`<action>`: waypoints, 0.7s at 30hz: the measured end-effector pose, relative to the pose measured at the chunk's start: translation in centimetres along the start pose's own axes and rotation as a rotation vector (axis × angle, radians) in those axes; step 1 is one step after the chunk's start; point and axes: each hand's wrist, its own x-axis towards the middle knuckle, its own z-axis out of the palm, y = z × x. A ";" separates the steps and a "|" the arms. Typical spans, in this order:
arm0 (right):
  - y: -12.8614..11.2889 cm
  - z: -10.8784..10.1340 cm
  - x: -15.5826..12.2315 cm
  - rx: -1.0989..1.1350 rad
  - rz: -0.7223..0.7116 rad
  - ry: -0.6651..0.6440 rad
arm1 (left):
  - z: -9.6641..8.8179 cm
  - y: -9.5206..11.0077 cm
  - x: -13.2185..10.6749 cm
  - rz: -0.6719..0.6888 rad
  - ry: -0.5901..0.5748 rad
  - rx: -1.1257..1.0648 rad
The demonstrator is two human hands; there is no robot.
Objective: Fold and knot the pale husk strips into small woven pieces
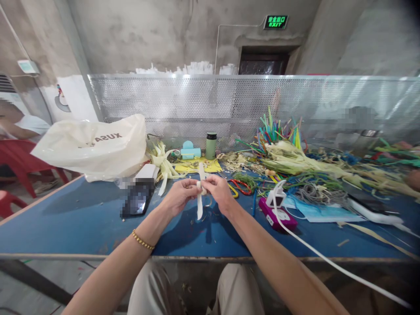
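Observation:
Over the blue table (pixel 82 223), my left hand (pixel 180 194) and my right hand (pixel 219 192) meet, both pinching a pale strip of corn husk (pixel 200 205). The strip stands upright between my fingers; one end sticks up above them and the other hangs down towards the tabletop. A bead bracelet (pixel 142 240) sits on my left wrist.
A phone (pixel 138 199) lies left of my hands, behind it a white box and a cream plastic bag (pixel 95 146). Right of me are a pink charger block (pixel 277 213) with a white cable, a blue face mask, red scissors (pixel 241 186), husk piles and coloured strips. A perforated metal screen backs the table; a person sits far left.

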 end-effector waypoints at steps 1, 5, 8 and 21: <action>0.0 -0.1 0.1 0.021 0.016 0.008 | 0.0 0.0 0.0 0.006 0.001 0.008; 0.4 -0.2 0.3 -0.068 -0.078 0.034 | 0.1 0.0 0.0 0.024 0.003 0.008; 0.7 -0.1 0.2 -0.271 -0.232 0.074 | 0.1 0.0 -0.1 0.012 -0.005 -0.004; 0.8 0.5 -0.2 -0.454 -0.292 0.139 | 0.2 0.1 -0.2 -0.042 -0.036 -0.085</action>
